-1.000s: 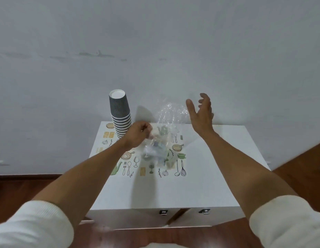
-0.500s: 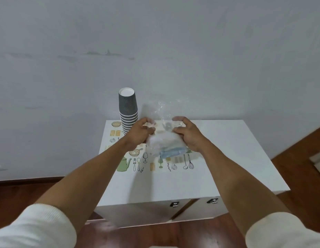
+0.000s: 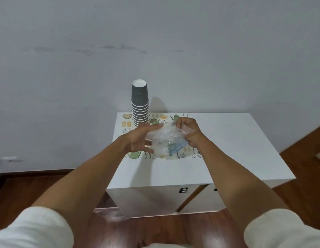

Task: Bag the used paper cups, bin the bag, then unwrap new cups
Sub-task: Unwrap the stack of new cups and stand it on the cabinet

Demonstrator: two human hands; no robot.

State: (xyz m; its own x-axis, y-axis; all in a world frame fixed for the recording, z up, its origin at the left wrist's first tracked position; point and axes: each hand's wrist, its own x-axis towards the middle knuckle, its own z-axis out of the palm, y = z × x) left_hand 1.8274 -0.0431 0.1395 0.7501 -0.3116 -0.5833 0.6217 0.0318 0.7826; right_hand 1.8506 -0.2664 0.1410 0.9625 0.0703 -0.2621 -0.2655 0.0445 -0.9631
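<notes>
From the head camera, both bare forearms reach forward over a white cabinet whose top serves as the worktop (image 3: 227, 149), set against a pale grey wall (image 3: 155, 42). White sleeves (image 3: 30, 228) are pushed up to the elbows.

Between the hands, held above the worktop, is a crumpled clear plastic wrapper (image 3: 164, 138) with a pale blue label showing through its lower part. The left hand (image 3: 137, 138) is at the wrapper's left side, palm turned toward it; its fingers (image 3: 148, 150) are spread and partly blurred, the thumb lying along the top edge of the plastic — it touches the wrapper, but I cannot tell whether it truly grips it. The right hand (image 3: 188, 129) is clenched on the wrapper's right side, fingers curled over a bunched fold of plastic.

At the back left of the worktop stands a stack of dark grey ribbed paper cups (image 3: 140, 104), upside down, white base uppermost, close to the wall. The stack is unwrapped and apart from both hands, just behind the left one.

A placemat (image 3: 161, 119) printed with teapots, pans and utensils lies on the left half of the worktop, under the cups and under the hands. Below the worktop the cabinet front shows two small dark handles (image 3: 183, 190). The floor (image 3: 21, 190) is dark reddish wood.
</notes>
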